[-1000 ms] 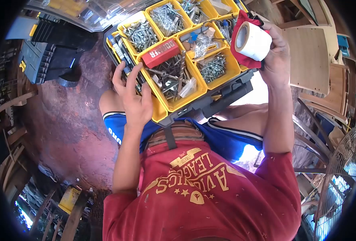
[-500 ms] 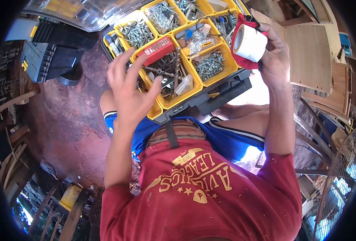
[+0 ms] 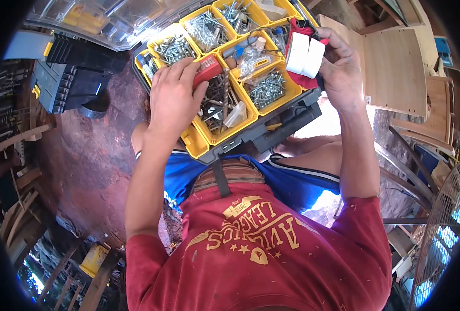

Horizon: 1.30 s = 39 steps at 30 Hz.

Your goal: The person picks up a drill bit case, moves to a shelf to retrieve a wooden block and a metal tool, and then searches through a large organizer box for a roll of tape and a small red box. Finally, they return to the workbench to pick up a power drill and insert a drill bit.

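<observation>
My left hand [image 3: 175,98] is closed on one end of a red box [image 3: 207,71], its fingers along the far side and the thumb on the near side. The box lies over a yellow bin [image 3: 253,116] holding drill bits [image 3: 225,98] and a small clear packet [image 3: 235,115]. My right hand [image 3: 340,70] grips white tape rolls [image 3: 305,56] together with a red, black-edged cloth-like item [image 3: 303,80], above the organizer's right side. Fingers hide part of the red item.
The black organizer case [image 3: 271,137] rests by my legs, its clear lid [image 3: 100,23] swung open. Other bins hold screws [image 3: 266,89] and a plastic bag [image 3: 253,57]. A black toolbox [image 3: 69,78] stands left; wooden panels [image 3: 393,75] lean right.
My left hand has come down from above the bins and closed on the red box. The white rolls in my right hand have turned and shifted slightly left.
</observation>
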{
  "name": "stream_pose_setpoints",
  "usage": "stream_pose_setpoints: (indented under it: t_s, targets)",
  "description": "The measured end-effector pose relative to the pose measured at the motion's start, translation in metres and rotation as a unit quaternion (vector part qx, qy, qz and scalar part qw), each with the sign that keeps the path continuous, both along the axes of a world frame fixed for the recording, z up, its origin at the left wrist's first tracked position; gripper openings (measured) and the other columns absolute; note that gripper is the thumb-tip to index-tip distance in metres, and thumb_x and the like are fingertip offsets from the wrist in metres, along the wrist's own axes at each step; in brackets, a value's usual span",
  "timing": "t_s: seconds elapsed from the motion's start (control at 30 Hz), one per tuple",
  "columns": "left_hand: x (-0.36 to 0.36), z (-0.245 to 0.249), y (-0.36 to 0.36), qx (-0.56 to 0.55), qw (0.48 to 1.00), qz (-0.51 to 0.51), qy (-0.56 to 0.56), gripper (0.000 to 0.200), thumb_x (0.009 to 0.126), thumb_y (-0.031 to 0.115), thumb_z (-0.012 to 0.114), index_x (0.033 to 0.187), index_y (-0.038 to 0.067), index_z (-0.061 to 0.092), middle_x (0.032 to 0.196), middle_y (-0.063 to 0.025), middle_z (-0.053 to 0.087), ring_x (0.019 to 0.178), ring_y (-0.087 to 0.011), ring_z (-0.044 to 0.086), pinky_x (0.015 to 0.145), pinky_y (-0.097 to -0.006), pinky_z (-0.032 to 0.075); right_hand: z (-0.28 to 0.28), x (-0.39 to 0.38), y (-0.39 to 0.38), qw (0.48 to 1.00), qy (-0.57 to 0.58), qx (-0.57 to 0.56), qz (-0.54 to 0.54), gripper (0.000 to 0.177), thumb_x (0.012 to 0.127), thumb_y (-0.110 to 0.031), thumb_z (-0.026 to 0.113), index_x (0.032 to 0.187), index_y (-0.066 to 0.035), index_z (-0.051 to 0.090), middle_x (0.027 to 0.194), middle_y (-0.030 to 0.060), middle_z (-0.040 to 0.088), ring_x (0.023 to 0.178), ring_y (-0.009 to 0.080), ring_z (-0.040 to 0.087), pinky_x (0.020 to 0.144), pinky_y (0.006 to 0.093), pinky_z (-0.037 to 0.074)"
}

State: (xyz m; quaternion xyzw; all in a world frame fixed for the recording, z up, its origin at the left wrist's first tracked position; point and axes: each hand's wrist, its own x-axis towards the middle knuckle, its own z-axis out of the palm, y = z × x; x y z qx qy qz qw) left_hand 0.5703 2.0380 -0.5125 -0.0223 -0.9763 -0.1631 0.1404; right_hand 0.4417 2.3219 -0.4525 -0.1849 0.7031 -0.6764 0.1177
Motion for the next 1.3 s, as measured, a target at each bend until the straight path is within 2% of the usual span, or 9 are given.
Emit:
stream_pose_setpoints:
  t_s: [0.5, 0.7, 0.73, 0.93, 1.0, 1.07, 1.13, 1.27, 1.3]
  targets:
    - [-0.034, 0.033, -0.002, -0.075, 0.971, -0.029, -0.227, 0.052, 0.080, 0.009, 0.076, 0.129, 0.003, 0.057, 0.114, -0.0223, 0.068, 0.103, -0.0432, 0.067, 0.088, -0.0491, 0.056, 0.004, 0.010, -0.003, 0.999, 0.015, 0.036, -0.026, 0.030, 0.095, -0.008, 0.070, 0.124, -0.003, 0.067, 0.094, 0.0032, 0.072, 0.080, 0.0062, 0.065, 0.070, 0.0235, 0.053]
    - [-0.022, 0.056, -0.027, 0.186, 0.980, -0.054, -0.040, 0.042, 0.085, 0.013, 0.071, 0.124, -0.003, 0.063, 0.087, -0.0181, 0.071, 0.080, -0.0298, 0.074, 0.076, -0.0399, 0.058, 0.009, 0.013, -0.004, 0.998, 0.032, 0.049, -0.030, 0.030, 0.094, -0.012, 0.071, 0.123, -0.003, 0.068, 0.085, -0.0001, 0.069, 0.075, 0.0046, 0.062, 0.066, 0.0229, 0.050]
    - [-0.019, 0.061, -0.036, 0.237, 0.970, -0.034, -0.039, 0.035, 0.091, 0.017, 0.070, 0.121, -0.001, 0.067, 0.076, -0.0095, 0.067, 0.069, -0.0179, 0.066, 0.066, -0.0323, 0.053, 0.008, 0.012, -0.004, 0.998, 0.030, 0.052, -0.033, 0.030, 0.094, -0.012, 0.071, 0.123, -0.003, 0.068, 0.084, -0.0006, 0.068, 0.075, 0.0046, 0.062, 0.066, 0.0228, 0.050]
    - [0.010, 0.077, -0.053, 0.670, 0.741, 0.037, -0.037, 0.036, 0.100, 0.030, 0.064, 0.115, -0.002, 0.062, 0.081, -0.0052, 0.062, 0.057, -0.0068, 0.046, 0.051, -0.0235, 0.036, 0.007, 0.011, -0.003, 0.998, 0.017, 0.055, -0.032, 0.030, 0.094, -0.010, 0.070, 0.124, -0.003, 0.068, 0.083, -0.0011, 0.068, 0.074, 0.0043, 0.061, 0.065, 0.0223, 0.048]
    - [0.021, 0.075, -0.064, 0.767, 0.637, -0.080, -0.006, 0.044, 0.102, 0.036, 0.060, 0.119, -0.005, 0.060, 0.084, -0.0074, 0.063, 0.056, -0.0070, 0.046, 0.049, -0.0236, 0.035, 0.007, 0.011, -0.006, 0.999, 0.016, 0.033, -0.039, 0.030, 0.094, -0.007, 0.070, 0.124, -0.003, 0.068, 0.085, 0.0003, 0.070, 0.076, 0.0049, 0.062, 0.066, 0.0226, 0.049]
    - [0.034, 0.074, -0.057, 0.771, 0.631, -0.082, 0.032, 0.045, 0.103, 0.038, 0.059, 0.116, -0.005, 0.060, 0.081, -0.0057, 0.060, 0.055, -0.0075, 0.045, 0.050, -0.0234, 0.035, 0.015, 0.017, -0.013, 0.998, 0.005, -0.010, -0.055, 0.030, 0.094, -0.004, 0.070, 0.125, -0.002, 0.067, 0.090, 0.0026, 0.072, 0.080, 0.0062, 0.065, 0.069, 0.0231, 0.052]
    - [0.044, 0.062, -0.036, 0.534, 0.840, 0.082, -0.052, 0.067, 0.104, 0.050, 0.053, 0.143, -0.004, 0.050, 0.077, -0.0011, 0.051, 0.055, -0.0076, 0.043, 0.049, -0.0229, 0.035, 0.012, 0.017, -0.011, 0.999, 0.015, -0.008, -0.031, 0.031, 0.094, -0.002, 0.070, 0.125, -0.001, 0.066, 0.097, 0.0052, 0.073, 0.087, 0.0083, 0.067, 0.074, 0.0243, 0.055]
    - [0.057, 0.046, -0.053, 0.723, 0.690, 0.030, 0.014, 0.061, 0.107, 0.051, 0.048, 0.140, 0.000, 0.055, 0.086, -0.0023, 0.060, 0.065, -0.0065, 0.048, 0.059, -0.0221, 0.038, 0.004, 0.008, 0.000, 1.000, -0.001, 0.019, -0.017, 0.032, 0.094, -0.002, 0.071, 0.125, 0.001, 0.065, 0.105, 0.0071, 0.074, 0.097, 0.0110, 0.069, 0.082, 0.0257, 0.056]
    - [0.065, 0.029, -0.064, 0.692, 0.720, 0.049, -0.007, 0.058, 0.109, 0.049, 0.044, 0.137, 0.000, 0.057, 0.093, -0.0029, 0.063, 0.069, -0.0070, 0.050, 0.060, -0.0221, 0.039, 0.003, 0.009, 0.001, 1.000, -0.005, 0.021, -0.021, 0.032, 0.094, -0.003, 0.071, 0.125, 0.001, 0.065, 0.105, 0.0071, 0.074, 0.098, 0.0112, 0.069, 0.083, 0.0258, 0.056]
